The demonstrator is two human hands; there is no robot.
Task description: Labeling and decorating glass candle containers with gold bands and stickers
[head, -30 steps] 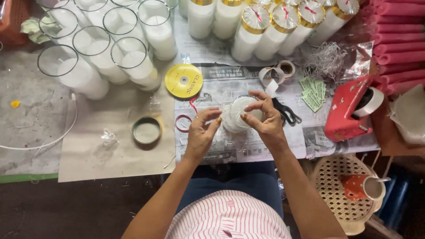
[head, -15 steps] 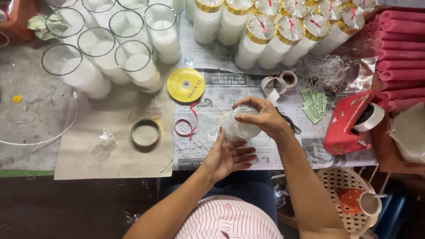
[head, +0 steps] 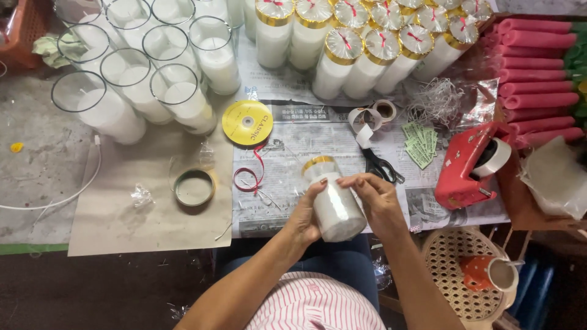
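I have tipped the white candle jar (head: 333, 200) from upright, top facing me, onto its side over the newspaper (head: 306, 131), gold-rimmed top pointing away. My left hand (head: 304, 215), which cupped it from below a moment ago, now wraps its side, while my right hand (head: 378, 201) pinches the wrapping against the glass.

The candle jar (head: 333, 205) is partly covered at its sides by the left hand (head: 306, 217) and right hand (head: 379, 205). Top-row candles (head: 275, 30) are cut off by the upper frame edge. The scissors (head: 379, 165) handles are partly hidden.
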